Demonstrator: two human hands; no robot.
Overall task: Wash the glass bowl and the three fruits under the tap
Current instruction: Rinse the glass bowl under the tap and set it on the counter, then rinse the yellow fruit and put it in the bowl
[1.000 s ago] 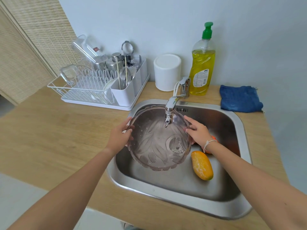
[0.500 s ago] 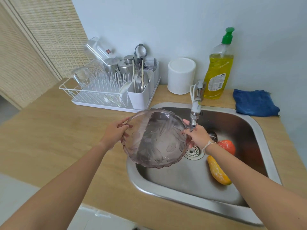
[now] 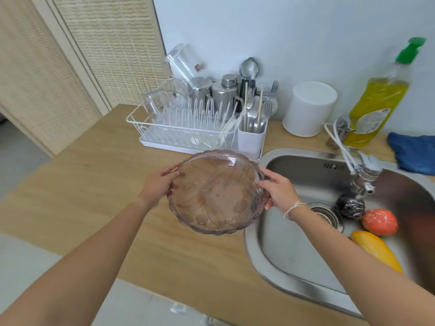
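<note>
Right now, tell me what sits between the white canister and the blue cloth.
In the head view, the dish soap bottle stands between the white canister and the blue cloth, with the tap base just in front of it.

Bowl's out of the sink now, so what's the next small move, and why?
Probably lower the glass bowl onto the wooden counter beneath it: both hands, left hand and right hand, grip its rim, while the three fruits wait in the sink.
</note>
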